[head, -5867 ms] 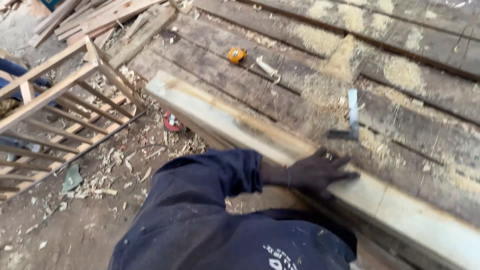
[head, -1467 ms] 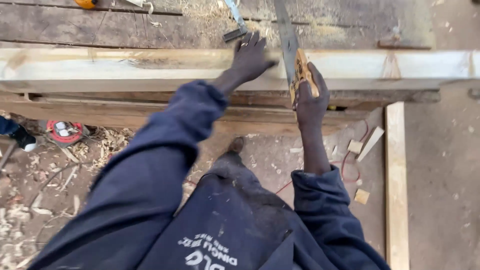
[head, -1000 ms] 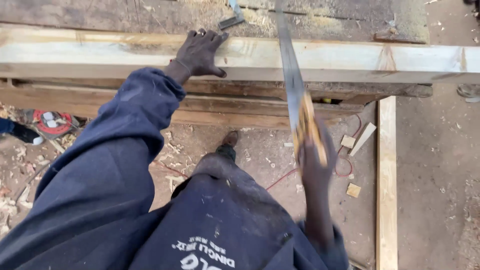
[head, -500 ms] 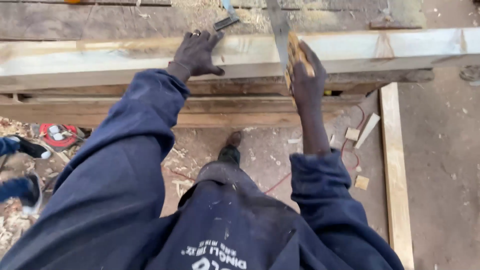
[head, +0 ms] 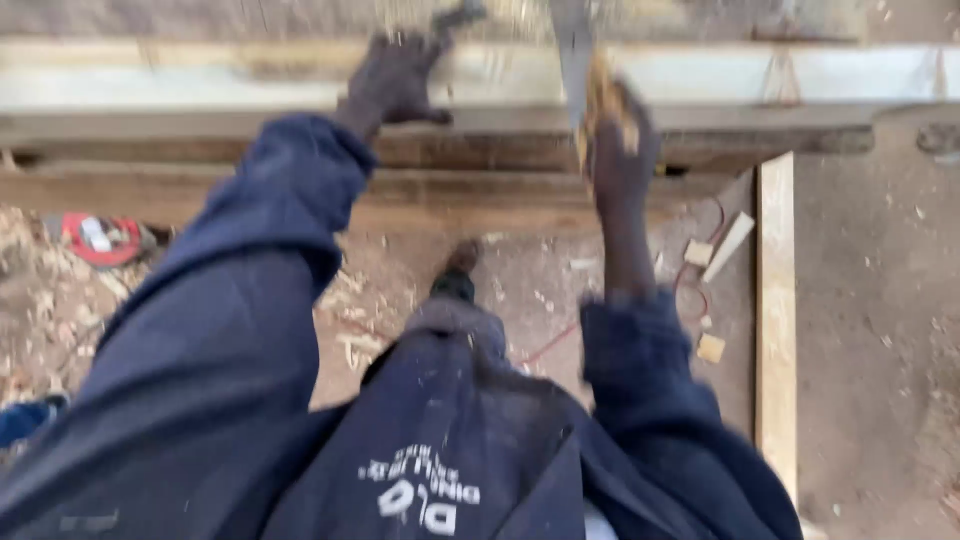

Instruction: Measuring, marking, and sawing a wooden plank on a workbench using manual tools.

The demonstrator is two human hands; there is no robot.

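The step in hand looks like a crosscut through the pale plank (head: 700, 72) that lies across the bench (head: 500, 190), with the stroke mid-travel, judging by the blur. The left hand (head: 400, 75) is spread flat, fingers released and pressing on the top of the plank to steady it, just left of the cut line. The right hand (head: 620, 150) has its grip clenched around the wooden handle of the handsaw (head: 572, 45), whose blade runs up and across the plank's near edge. How deep the kerf goes cannot be told; the picture is too smeared.

By my judgement, the next move calls for a straight stroke along the same line, while the left hand holds firm and stays apart from the teeth.

On the ground, a red tape measure (head: 98, 238) lies well left, and 1 loose batten (head: 775, 310) with small offcuts (head: 712, 300) lies right.
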